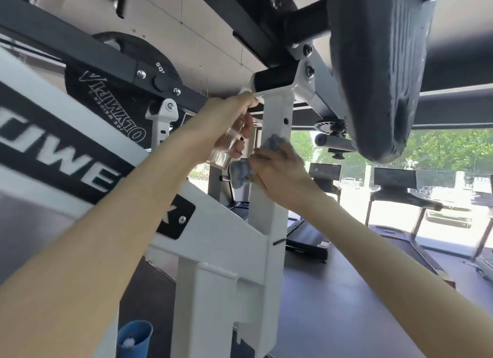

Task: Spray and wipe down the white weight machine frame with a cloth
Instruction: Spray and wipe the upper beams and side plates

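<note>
The white weight machine frame (pixel 262 208) rises through the middle of the head view as an upright post. My left hand (pixel 226 120) grips a clear spray bottle (pixel 222 154), held up just left of the post with its white nozzle near the post's top. My right hand (pixel 277 168) holds a blue cloth (pixel 241 174) and presses it against the front of the post. Part of the cloth shows above my fingers, and most of the rest is hidden under my hand.
A black padded seat (pixel 378 72) hangs above on the right. A black weight plate (pixel 117 104) sits behind a black bar on the left. A blue tube (pixel 134 336) stands at the bottom left. Treadmills (pixel 394 186) line the bright windows beyond.
</note>
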Demonstrator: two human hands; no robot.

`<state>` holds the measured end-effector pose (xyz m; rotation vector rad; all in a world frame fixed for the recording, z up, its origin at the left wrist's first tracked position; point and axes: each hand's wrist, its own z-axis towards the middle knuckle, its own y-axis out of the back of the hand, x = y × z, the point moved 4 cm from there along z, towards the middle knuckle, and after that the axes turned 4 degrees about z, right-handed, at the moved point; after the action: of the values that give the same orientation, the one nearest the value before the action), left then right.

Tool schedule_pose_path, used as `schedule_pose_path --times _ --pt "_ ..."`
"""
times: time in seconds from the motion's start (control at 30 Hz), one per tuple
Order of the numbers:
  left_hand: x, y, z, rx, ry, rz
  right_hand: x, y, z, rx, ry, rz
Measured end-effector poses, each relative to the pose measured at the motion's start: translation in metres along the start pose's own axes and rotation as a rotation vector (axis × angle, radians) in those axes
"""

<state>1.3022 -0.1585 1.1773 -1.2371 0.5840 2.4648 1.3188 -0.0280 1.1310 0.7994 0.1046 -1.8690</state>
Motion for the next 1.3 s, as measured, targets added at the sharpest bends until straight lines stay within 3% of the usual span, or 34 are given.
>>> schedule_pose_path --times 0.1,0.23,0.37,0.43,0.6,0.73,0.87,1.0,1.13,1.3 --pt "0.001 0.001 -0.009 0.011 0.004 -0.027 0.012 -0.024 -0.057 -0.038 0.033 0.138" --pt "0.004 -0.001 -0.022 0.044 0.042 -0.064 0.035 -0.039 -0.105 -0.028 -0.107 0.358" --pt "0.009 -0.005 -0.028 0.067 0.077 -0.019 0.016 -0.023 -0.098 -0.255 -0.562 0.802" --pt "0.012 -0.005 -0.032 0.065 0.09 -0.005 0.013 -0.025 -0.087 -0.402 -0.746 0.878" --pt "0.015 -0.015 -0.046 0.034 0.076 -0.059 0.051 -0.06 -0.104 -0.328 -0.662 0.687" --pt "0.022 -0.028 -0.068 0.069 0.085 -0.033 0.055 -0.051 -0.14 -0.29 -0.629 0.858" --pt "0.041 -0.035 -0.089 0.046 0.126 0.075 0.029 -0.053 -0.149 -0.395 -0.86 1.167" --pt "0.057 -0.044 -0.105 -0.013 0.167 0.098 0.083 -0.075 -0.189 -0.338 -0.788 1.174" --pt "0.069 -0.048 -0.123 -0.045 0.215 0.109 0.139 -0.091 -0.268 -0.255 -0.892 1.202" --pt "0.077 -0.04 -0.144 -0.107 0.274 0.114 0.12 -0.068 -0.241 -0.273 -0.891 1.273"
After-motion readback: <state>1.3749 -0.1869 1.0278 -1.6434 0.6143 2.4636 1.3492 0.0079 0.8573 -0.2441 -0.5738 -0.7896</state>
